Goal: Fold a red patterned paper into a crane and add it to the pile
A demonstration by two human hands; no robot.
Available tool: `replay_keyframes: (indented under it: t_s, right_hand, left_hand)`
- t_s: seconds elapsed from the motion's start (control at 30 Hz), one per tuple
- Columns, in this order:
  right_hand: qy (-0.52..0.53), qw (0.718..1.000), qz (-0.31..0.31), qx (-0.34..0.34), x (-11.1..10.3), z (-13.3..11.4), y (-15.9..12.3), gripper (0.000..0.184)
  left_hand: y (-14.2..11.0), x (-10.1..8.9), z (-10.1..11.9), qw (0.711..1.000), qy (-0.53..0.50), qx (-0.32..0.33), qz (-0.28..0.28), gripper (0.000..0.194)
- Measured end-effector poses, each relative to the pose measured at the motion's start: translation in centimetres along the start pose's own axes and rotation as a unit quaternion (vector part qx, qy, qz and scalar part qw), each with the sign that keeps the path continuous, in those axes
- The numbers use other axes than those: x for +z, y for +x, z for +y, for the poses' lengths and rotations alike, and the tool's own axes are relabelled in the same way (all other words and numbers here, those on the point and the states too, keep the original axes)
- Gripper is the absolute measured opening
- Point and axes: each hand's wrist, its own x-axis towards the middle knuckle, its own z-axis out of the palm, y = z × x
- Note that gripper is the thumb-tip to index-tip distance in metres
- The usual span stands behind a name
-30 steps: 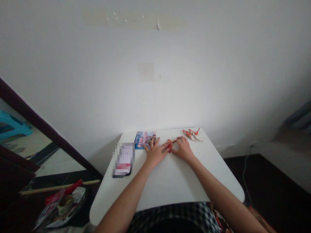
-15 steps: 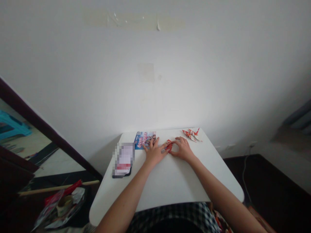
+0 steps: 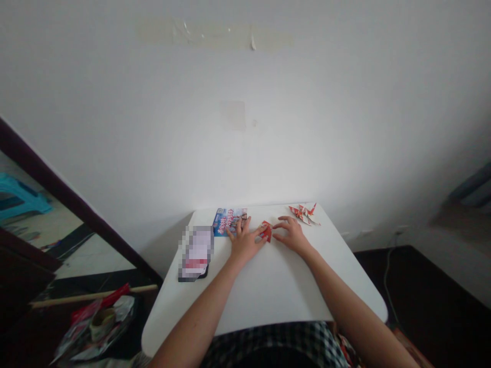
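A small folded piece of red paper (image 3: 267,232) lies on the white table. My left hand (image 3: 244,242) has its thumb and index finger on the paper's left side, gripping it, and the other fingers spread over the edge of a blue printed leaflet (image 3: 222,223). Just right of the paper, my right hand (image 3: 292,235) is open, thumb and fingers apart, with a small gap to the paper. Beyond that hand rests a folded red-and-white paper shape with pointed tips (image 3: 305,213).
A phone (image 3: 196,253) with a blurred screen lies at the left of the white table (image 3: 276,291). The wall (image 3: 307,128) rises right behind the table. On the floor at left are a tape roll (image 3: 103,324) and plastic wrappings, near a dark-framed mirror (image 3: 76,204).
My right hand has let go of the red paper and moved slightly right, its fingers opening. My left hand stays on the paper. The view has shifted slightly.
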Motion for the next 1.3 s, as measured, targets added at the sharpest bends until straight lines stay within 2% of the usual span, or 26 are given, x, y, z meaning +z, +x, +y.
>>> replay_keyframes:
  t_s: [0.07, 0.23, 0.47, 0.77, 0.93, 1.17, 1.3]
  right_hand:
    - [0.031, 0.999, 0.004, -0.017, 0.1, 0.1, 0.1, 0.012]
    - [0.053, 0.998, -0.02, -0.04, -0.1, -0.6, -0.1, 0.011]
    - [0.03, 0.998, -0.047, -0.019, -0.5, -1.2, -0.2, 0.006]
    - [-0.007, 1.0, -0.005, 0.026, 0.3, -1.4, 0.6, 0.008]
    - [-0.033, 0.998, 0.009, 0.051, 0.2, -1.6, 1.0, 0.008]
    - [-0.054, 0.992, 0.064, 0.089, 0.7, -1.9, 1.6, 0.011]
    - [-0.062, 0.99, 0.063, 0.108, 0.9, -2.0, 1.5, 0.014]
  left_hand:
    - [0.0, 0.0, 0.0, 1.0, -0.003, -0.004, 0.006, 0.046]
    - [0.0, 0.0, 0.1, 1.0, -0.003, -0.014, 0.004, 0.047]
    - [0.1, -0.2, 0.2, 1.0, -0.007, -0.017, -0.009, 0.046]
    - [0.1, -0.6, 0.4, 0.999, -0.007, -0.028, -0.03, 0.049]
    - [0.1, -0.6, 0.4, 0.999, -0.009, -0.024, -0.03, 0.048]
    - [0.3, -0.3, 0.2, 0.999, -0.024, -0.021, -0.023, 0.046]
    - [0.3, -0.2, 0.1, 0.999, -0.026, -0.017, -0.019, 0.045]
